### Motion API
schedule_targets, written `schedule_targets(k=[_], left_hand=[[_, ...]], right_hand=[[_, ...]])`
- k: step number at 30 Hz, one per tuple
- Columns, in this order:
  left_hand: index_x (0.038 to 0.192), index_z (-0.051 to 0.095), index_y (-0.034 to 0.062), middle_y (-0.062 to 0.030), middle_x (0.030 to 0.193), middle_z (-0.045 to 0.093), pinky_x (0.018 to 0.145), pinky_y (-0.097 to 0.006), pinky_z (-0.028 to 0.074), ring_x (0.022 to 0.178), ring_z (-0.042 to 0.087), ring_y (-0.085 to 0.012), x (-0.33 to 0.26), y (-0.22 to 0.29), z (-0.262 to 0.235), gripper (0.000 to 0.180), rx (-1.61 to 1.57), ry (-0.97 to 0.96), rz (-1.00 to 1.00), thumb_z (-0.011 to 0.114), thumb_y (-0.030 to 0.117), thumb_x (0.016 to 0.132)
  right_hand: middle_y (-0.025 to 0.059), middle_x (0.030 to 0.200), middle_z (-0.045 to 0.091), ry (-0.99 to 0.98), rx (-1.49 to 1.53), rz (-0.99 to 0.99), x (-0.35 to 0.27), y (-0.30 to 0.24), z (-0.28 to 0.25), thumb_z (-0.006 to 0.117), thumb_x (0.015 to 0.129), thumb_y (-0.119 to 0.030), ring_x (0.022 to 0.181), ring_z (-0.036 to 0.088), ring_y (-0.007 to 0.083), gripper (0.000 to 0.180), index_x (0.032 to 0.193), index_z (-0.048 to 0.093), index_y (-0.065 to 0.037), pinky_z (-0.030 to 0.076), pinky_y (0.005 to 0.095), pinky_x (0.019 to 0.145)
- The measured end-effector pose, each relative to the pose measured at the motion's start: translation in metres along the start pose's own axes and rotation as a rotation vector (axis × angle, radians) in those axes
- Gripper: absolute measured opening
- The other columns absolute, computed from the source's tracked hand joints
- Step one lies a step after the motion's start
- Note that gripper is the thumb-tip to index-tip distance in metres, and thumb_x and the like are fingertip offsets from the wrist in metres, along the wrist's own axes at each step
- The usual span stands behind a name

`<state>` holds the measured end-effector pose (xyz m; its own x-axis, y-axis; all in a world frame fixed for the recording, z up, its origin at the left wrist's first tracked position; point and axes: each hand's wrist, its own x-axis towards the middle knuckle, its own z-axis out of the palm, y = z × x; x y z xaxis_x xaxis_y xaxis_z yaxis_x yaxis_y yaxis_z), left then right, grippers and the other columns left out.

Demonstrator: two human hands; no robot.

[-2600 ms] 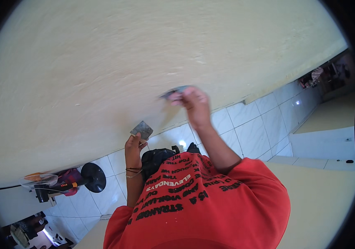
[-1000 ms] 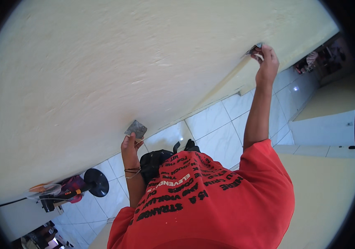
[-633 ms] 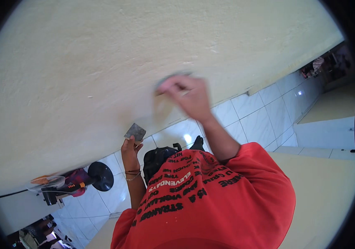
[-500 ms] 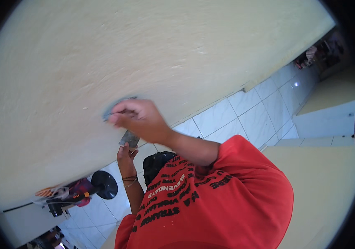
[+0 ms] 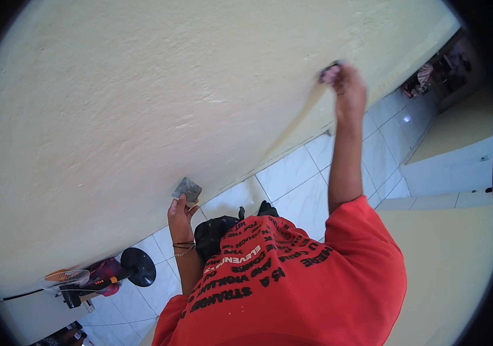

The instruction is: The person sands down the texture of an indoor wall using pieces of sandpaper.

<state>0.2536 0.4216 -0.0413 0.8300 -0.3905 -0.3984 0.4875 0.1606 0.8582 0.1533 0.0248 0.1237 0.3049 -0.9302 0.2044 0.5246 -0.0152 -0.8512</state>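
My right hand (image 5: 350, 92), arm stretched out to the upper right, is closed on a small dark flat piece (image 5: 326, 71) held against the cream wall (image 5: 142, 104). Motion smears the fingers, and the piece is too small to name. Lower down, at the left, my left hand (image 5: 181, 219) pinches a grey, roughly square flat plate (image 5: 187, 190) by its lower edge, close to the wall. The wall bears fine ridges and small pale marks. Below my right hand a darker streak, perhaps a shadow, slants across it.
White tiled floor (image 5: 292, 173) runs along the wall's foot. At the lower left a fan (image 5: 141, 266) lies or leans beside a white surface (image 5: 39, 314). Clutter (image 5: 419, 83) sits at the far right end, and a pale wall (image 5: 454, 248) stands to the right.
My right hand has swept up and right along the wall with the dark piece, straightening the arm. My left hand keeps its place with the grey plate, which now shows fully.
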Motion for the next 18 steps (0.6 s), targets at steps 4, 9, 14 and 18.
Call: schedule_targets(k=[4,9,14,18], left_hand=[[0.104,0.053,0.0042,-0.0044,0.093,0.061,0.07,-0.026,0.049,0.082,0.06,-0.0135,-0.004,0.0,0.007,0.026,-0.006,-0.034,0.012,0.051,0.026,0.089],[0.103,0.056,0.0032,-0.0026,0.088,0.059,0.072,-0.025,0.048,0.079,0.057,-0.0101,-0.013,0.004,0.024,0.028,0.047,0.011,0.038,0.052,0.027,0.089],[0.103,0.055,0.0023,-0.0048,0.094,0.061,0.073,-0.026,0.048,0.085,0.059,-0.0134,-0.024,0.015,0.029,0.028,0.109,0.088,0.086,0.051,0.027,0.089],[0.102,0.056,0.0021,-0.0038,0.091,0.061,0.073,-0.026,0.047,0.085,0.059,-0.0129,-0.034,0.028,0.034,0.03,0.129,0.128,0.077,0.053,0.028,0.088]], right_hand=[[0.0094,0.074,0.06,0.098,-0.173,-0.315,0.043,-0.029,-0.01,0.052,0.085,-0.01,0.066,0.058,0.0153,0.015,0.089,0.054,0.005,0.05,0.0268,0.063],[0.0048,0.071,0.061,-0.357,-0.434,-0.349,0.012,-0.035,0.018,0.057,0.084,-0.01,0.066,0.058,0.0103,0.013,0.083,0.06,0.003,0.047,0.0227,0.062],[0.0042,0.071,0.063,-0.713,-0.411,-0.301,-0.093,0.016,0.081,0.059,0.083,-0.01,0.066,0.059,0.009,0.013,0.081,0.062,0.002,0.048,0.0223,0.062],[0.007,0.075,0.064,-0.868,-0.164,0.126,-0.162,0.028,0.138,0.057,0.085,-0.011,0.068,0.061,0.0117,0.014,0.083,0.061,0.003,0.048,0.0222,0.061]])
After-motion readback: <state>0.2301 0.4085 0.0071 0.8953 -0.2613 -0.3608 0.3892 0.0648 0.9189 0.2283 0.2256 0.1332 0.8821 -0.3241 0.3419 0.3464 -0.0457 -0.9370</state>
